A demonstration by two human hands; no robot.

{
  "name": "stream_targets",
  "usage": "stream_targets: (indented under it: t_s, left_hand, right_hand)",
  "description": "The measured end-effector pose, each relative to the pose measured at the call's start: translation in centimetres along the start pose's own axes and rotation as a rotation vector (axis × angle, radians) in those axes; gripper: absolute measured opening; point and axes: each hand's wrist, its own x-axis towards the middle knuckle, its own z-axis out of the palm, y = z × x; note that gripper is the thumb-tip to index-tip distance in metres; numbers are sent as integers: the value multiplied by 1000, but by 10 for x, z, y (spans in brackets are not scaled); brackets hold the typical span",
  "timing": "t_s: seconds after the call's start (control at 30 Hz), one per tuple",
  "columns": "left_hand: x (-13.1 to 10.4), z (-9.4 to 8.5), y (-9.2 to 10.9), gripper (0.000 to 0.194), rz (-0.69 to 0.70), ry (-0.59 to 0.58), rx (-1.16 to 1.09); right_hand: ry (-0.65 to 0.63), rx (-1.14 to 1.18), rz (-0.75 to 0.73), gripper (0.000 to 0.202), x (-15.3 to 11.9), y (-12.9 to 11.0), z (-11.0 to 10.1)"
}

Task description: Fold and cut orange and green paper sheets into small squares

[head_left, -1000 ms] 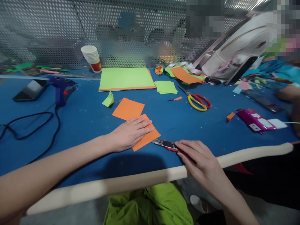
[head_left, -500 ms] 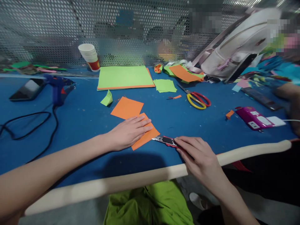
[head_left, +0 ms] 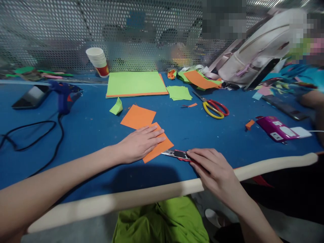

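While the left hand point(head_left: 141, 142) lies pressed flat on the four-cornered orange paper point(head_left: 162, 146), nearside-left of the red-and-yellow-handled metal scissors point(head_left: 208, 102), the right hand point(head_left: 215, 167) pinches a red-and-black metal cutter point(head_left: 179, 154); a snagged blade point(head_left: 167, 153) could tear that paper.

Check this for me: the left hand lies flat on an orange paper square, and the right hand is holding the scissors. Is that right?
Not quite: the head view shows the right hand holding a utility knife, not the scissors, which lie untouched on the blue tabletop. The left hand does lie flat on an orange paper square.
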Motion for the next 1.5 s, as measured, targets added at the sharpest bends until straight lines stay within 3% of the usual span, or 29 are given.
stream_targets:
  t_s: [0.97,1.5]
  left_hand:
    - [2,0,1,47,-23,-46,11]
    - [1,4,-2,46,-11,-40,17]
  right_hand:
    - [-64,61,-21,28,8,-9,2]
    - [-76,50,-112,27,11,-15,6]
